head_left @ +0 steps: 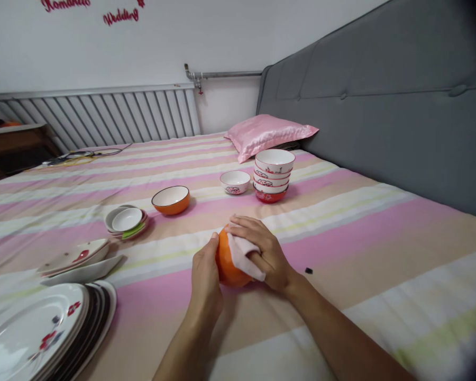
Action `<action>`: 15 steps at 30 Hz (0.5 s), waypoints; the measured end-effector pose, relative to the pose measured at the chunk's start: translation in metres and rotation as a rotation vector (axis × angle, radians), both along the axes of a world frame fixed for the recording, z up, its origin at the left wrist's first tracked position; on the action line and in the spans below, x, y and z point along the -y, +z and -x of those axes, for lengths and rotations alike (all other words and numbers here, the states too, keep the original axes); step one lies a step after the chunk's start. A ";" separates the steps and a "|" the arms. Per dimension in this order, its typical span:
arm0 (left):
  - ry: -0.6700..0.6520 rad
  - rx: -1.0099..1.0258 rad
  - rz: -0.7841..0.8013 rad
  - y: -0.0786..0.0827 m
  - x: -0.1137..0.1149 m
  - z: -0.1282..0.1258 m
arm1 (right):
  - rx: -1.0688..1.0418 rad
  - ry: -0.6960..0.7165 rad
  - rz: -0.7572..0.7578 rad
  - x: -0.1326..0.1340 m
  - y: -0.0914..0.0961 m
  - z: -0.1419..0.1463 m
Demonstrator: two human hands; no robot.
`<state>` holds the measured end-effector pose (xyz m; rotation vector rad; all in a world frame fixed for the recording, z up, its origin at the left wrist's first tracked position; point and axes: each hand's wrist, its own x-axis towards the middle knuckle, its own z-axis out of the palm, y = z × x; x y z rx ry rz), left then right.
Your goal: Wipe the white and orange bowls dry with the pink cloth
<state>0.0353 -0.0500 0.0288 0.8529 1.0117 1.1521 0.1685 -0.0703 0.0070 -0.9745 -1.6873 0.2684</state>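
Note:
An orange bowl (225, 263) is tipped on its side above the striped bedsheet, its orange outer face toward me. My left hand (207, 270) grips the bowl's left edge, thumb on the outside. My right hand (267, 251) presses a white cloth (241, 254), perhaps a wipe, against the bowl's outer right side, with its fingers closed around the cloth. The bowl's inside is hidden from view. Beyond my hands sits a second orange bowl (170, 201) with a white inside and dark rim, upright on the bed.
Patterned bowls stand stacked (274, 177), beside a single small bowl (235, 182). On the left are small dishes (127, 219), oblong dishes (77, 259) and a tall stack of plates (35, 328). A pink pillow (265, 135) lies near the grey headboard (373, 100). A small black piece (309, 270) rests at right.

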 end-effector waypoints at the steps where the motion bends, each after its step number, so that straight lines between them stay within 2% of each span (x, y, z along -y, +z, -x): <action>1: -0.002 -0.002 0.006 0.000 -0.001 0.000 | 0.062 -0.011 -0.035 0.001 0.002 0.001; 4: -0.021 0.010 0.028 -0.001 -0.002 0.001 | 0.193 -0.040 -0.126 0.004 0.004 0.007; 8: -0.033 0.039 0.032 0.000 -0.004 0.002 | 0.230 -0.071 -0.167 0.005 0.003 0.011; 11: -0.036 -0.017 0.059 0.000 -0.004 0.003 | 0.155 -0.066 -0.125 0.004 0.002 0.011; 15: 0.011 -0.022 0.048 0.000 -0.005 0.004 | -0.084 -0.048 0.017 0.000 -0.003 0.008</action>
